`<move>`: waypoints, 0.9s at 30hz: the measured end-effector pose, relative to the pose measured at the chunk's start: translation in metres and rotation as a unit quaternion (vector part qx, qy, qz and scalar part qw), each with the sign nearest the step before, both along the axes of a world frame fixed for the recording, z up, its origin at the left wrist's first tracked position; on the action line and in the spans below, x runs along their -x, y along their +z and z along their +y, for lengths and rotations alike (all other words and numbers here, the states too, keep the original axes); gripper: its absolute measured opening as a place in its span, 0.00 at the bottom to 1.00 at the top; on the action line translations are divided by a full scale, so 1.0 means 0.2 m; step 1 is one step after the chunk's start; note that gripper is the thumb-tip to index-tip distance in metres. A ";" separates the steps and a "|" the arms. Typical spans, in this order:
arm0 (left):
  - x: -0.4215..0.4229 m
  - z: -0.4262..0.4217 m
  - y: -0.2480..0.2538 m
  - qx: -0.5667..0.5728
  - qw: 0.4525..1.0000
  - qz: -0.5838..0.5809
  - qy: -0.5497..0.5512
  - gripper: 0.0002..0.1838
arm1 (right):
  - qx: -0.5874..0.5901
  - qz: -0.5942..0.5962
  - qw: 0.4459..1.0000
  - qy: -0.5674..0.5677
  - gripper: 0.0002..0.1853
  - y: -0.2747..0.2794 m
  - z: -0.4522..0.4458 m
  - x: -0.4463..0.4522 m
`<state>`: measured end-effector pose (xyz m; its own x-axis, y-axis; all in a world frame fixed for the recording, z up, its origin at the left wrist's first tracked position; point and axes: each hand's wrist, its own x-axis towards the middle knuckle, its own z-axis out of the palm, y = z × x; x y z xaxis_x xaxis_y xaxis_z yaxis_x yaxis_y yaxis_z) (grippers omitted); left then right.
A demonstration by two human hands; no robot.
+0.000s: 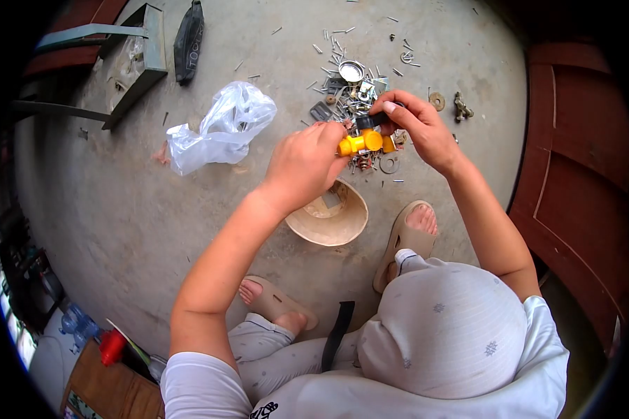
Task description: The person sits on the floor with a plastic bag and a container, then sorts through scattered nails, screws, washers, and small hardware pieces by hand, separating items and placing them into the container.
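A yellow plastic fitting (362, 143) with a black part (372, 121) on its upper side is held up between my two hands. My left hand (306, 159) is closed round the fitting's left end. The fingers of my right hand (418, 127) pinch the black part from the right. Beneath both hands lies a pile of screws, washers and small metal pieces (342, 98), partly hidden by them. A round metal cap (351, 71) rests on the pile. Just below my left hand stands a beige bowl (328, 227).
A crumpled clear plastic bag (223, 127) lies on the concrete floor to the left. Beyond it are a metal frame (147, 52) and a dark pouch (189, 43). Loose screws and a brass-coloured piece (461, 107) lie around the pile. Red wooden panels (573, 174) stand at the right.
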<state>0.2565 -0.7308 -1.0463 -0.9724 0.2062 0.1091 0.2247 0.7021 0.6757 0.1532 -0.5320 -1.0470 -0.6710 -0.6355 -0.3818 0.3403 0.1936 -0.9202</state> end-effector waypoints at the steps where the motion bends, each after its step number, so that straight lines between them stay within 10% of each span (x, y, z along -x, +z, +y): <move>1: -0.01 0.01 0.02 -0.010 0.999 -0.041 0.011 0.20 | 0.001 0.003 1.000 0.001 0.15 0.00 0.00 0.00; 8: 0.00 0.03 0.01 -0.157 0.952 -0.251 0.075 0.17 | 0.010 -0.010 1.000 -0.011 0.16 0.01 0.00 -0.01; 27: -0.01 0.05 0.03 -0.298 0.920 -0.249 0.054 0.14 | 0.147 -0.278 0.946 -0.078 0.16 -0.09 0.03 -0.03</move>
<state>0.2584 -0.7203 -1.0394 -0.9436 0.1535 -0.2934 -0.2667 0.1728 0.9482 0.1593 -0.5255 -1.0645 -0.5128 -0.6784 -0.5261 0.7910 -0.1353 -0.5966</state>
